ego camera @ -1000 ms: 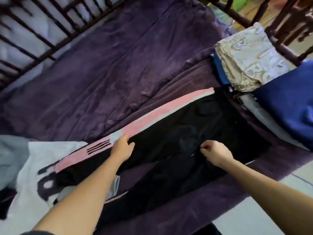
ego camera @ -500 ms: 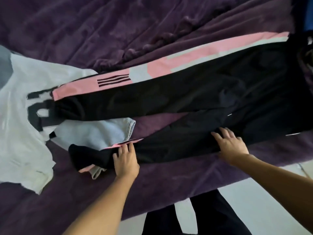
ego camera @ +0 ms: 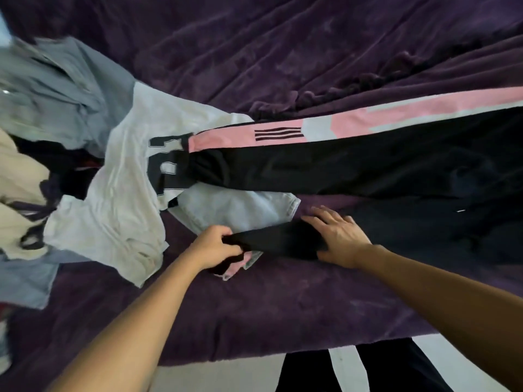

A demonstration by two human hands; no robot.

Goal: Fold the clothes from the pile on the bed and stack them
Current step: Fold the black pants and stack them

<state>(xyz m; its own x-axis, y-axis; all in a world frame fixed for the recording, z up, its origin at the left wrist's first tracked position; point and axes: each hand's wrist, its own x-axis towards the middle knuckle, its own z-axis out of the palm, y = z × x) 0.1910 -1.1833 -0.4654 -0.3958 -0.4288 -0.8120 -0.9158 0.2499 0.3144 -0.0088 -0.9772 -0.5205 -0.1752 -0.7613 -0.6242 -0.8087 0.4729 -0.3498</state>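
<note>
Black track pants [ego camera: 353,168] with a pink and white side stripe lie spread across the purple blanket [ego camera: 254,315], legs pointing left. My left hand [ego camera: 215,247] grips the crumpled cuff end of the nearer leg. Flat on that same leg, just to the right, my right hand [ego camera: 338,237] presses with straight fingers. The far leg's cuff lies over a white T-shirt [ego camera: 119,199] with black print. A pile of unfolded clothes [ego camera: 53,114], grey and beige among them, sits at the left.
A light blue garment [ego camera: 232,210] lies under the pants legs beside the white T-shirt. The bed's near edge runs along the bottom, with pale floor [ego camera: 226,374] and my dark trouser legs [ego camera: 368,369] below it.
The view has shifted left, bringing the clothes pile into sight. My left hand has closed on the nearer leg's cuff, and my right hand has slid left along that leg.
</note>
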